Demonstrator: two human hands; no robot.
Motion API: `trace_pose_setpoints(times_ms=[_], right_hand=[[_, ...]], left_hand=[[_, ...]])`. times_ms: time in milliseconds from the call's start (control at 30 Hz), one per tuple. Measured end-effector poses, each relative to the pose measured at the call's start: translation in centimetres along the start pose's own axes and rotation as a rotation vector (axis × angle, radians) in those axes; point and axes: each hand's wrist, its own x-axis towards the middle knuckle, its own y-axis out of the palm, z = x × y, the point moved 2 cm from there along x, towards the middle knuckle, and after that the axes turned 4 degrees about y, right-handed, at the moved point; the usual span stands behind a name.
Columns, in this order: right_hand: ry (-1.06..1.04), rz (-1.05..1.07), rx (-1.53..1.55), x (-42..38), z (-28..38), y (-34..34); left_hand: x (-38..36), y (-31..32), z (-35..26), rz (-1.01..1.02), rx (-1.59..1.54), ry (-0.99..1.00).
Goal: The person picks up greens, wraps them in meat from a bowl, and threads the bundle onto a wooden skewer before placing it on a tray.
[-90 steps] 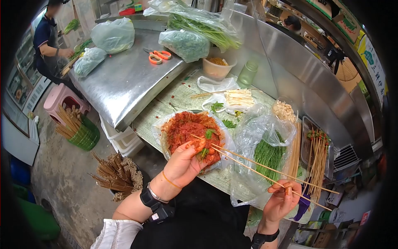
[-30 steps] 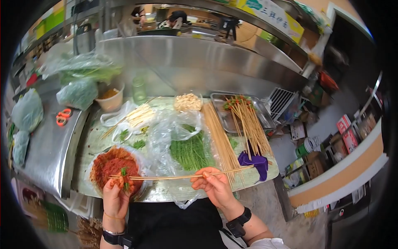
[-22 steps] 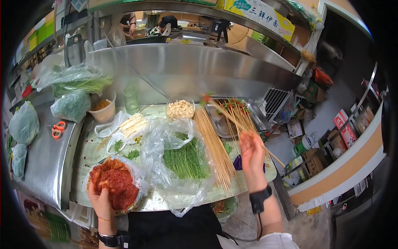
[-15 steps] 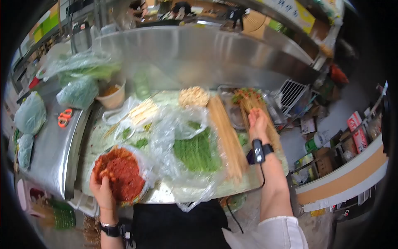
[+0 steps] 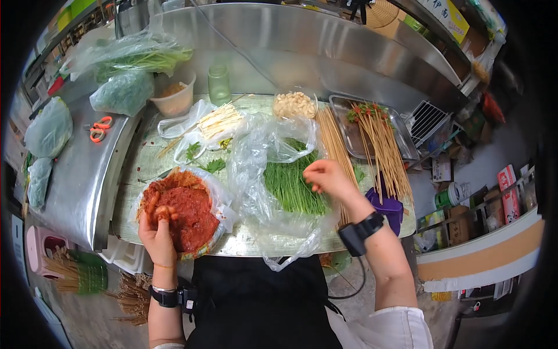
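My left hand [image 5: 158, 235] is at the left side of a plastic-lined bowl of red minced mixture [image 5: 195, 218]. Its fingers are curled together and smeared red, so what they pinch cannot be made out. Over the thin green stalks [image 5: 290, 183] in a clear plastic bag [image 5: 247, 174] hovers my right hand [image 5: 328, 181], fingers loosely closed with nothing visible in them. Bare wooden skewers [image 5: 334, 136] lie beyond it. A metal tray [image 5: 349, 139] holds skewers with red and green food on their tips [image 5: 369, 112].
White enoki-like strips [image 5: 221, 121] lie on plastic, near a tub of pale pieces [image 5: 295, 104]. Behind stand a green glass [image 5: 219, 84] and a white tub [image 5: 176, 99]. Orange scissors [image 5: 99, 129] and bagged greens [image 5: 122, 93] are at the left; purple cloth [image 5: 386, 209] is at the right.
My right hand has moved left and nearer, from the skewers at the tray to above the green stalks. My left hand stays at the red mixture. The whole view has shifted slightly.
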Motion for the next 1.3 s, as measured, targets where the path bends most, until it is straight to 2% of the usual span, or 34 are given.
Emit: trace_pose_setpoints(times_ms=[33, 100, 133, 200, 233, 300, 333, 400, 467, 533, 567, 633, 667, 733, 767, 833, 867, 933, 967, 1033, 1067, 1133, 1200, 1267, 1300], right_hand=[[-0.003, 0.000, -0.003, 0.3, 0.2, 1.2], [0.065, -0.065, -0.684, 0.7, 0.4, 2.7], [0.063, -0.069, -0.687, 0.9, -0.1, 2.7], [0.127, -0.084, -0.204, 1.1, -1.2, 2.4], [0.123, -0.085, -0.214, 0.8, -1.3, 2.0], [0.148, -0.077, 0.181, 0.0, -1.5, 0.8], [0.148, -0.088, 0.172, -0.5, -1.6, 0.2], [0.123, -0.048, 0.453, -1.3, -1.2, -0.9], [0.127, -0.047, 0.436, -1.7, -1.0, -1.4], [0.150, -0.009, 0.232, -1.4, -1.4, -1.2], [0.153, 0.001, 0.232, -1.3, -1.5, -0.8], [-0.028, -0.312, -0.733, -2.1, 0.4, 0.3], [-0.027, -0.310, -0.732, -1.9, 0.3, 0.8], [-0.514, -0.581, -0.826, -1.9, 1.0, 1.7], [-0.513, -0.580, -0.826, -1.4, 1.0, 2.2], [-0.217, -0.330, -0.787, 0.1, 0.2, 3.0], [-0.217, -0.332, -0.785, 0.7, -0.5, 2.8], [-0.151, -0.256, -0.482, 1.5, -1.3, 2.1], [-0.154, -0.254, -0.486, 1.5, -1.6, 1.2], [0.087, 0.001, 0.073, -0.4, -0.1, -0.5], [0.088, -0.011, 0.066, -1.3, 0.4, -1.2], [0.176, 0.111, 0.308, -3.4, 0.4, -2.0], [0.210, 0.125, 0.239, -4.9, -1.1, -2.2], [0.156, 0.008, 0.288, -6.5, -0.8, -2.5], [0.104, -0.041, 0.376, -7.2, -0.7, -2.7]], left_hand=[[0.0, -0.2, 0.1, -0.002, -0.003, 0.003], [0.0, -0.3, 0.2, 0.023, 0.104, 0.099], [-0.1, -0.4, 0.1, 0.022, 0.100, 0.101], [-0.1, -0.3, -0.3, 0.047, 0.136, 0.116], [-0.2, -0.5, -0.3, 0.039, 0.128, 0.117], [-0.2, -0.8, 0.0, 0.037, 0.158, 0.086], [-0.3, -0.8, 0.1, 0.038, 0.144, 0.084], [-0.2, -0.7, 0.2, 0.039, 0.069, 0.040], [-0.3, -0.4, -0.2, 0.028, 0.069, 0.039], [-0.3, -0.5, -0.4, 0.057, 0.108, 0.068], [-0.3, -0.5, -0.4, 0.050, 0.134, 0.075], [-0.4, -0.4, -0.5, 0.046, 0.112, 0.055], [-0.3, -0.3, -0.5, 0.045, 0.082, 0.038], [-0.3, -0.1, -0.7, 0.041, 0.100, 0.053], [-0.3, 0.0, -0.8, 0.039, 0.116, 0.067], [-0.3, -0.3, -0.5, 0.047, 0.140, 0.078], [-0.3, -0.3, -0.4, 0.052, 0.162, 0.092], [-0.2, -0.3, -0.5, 0.055, 0.156, 0.075], [-0.2, -0.4, -0.6, 0.057, 0.149, 0.053], [-0.3, -0.5, -0.6, 0.044, 0.136, 0.040], [-0.2, -0.3, -0.5, 0.039, 0.125, 0.027], [-0.2, 0.0, -0.7, 0.043, 0.089, 0.016], [-0.2, -0.1, -1.0, 0.043, 0.065, 0.008], [-0.3, -0.1, -1.2, 0.056, 0.153, 0.054], [-0.3, -0.2, -0.9, 0.056, 0.093, -0.004]])
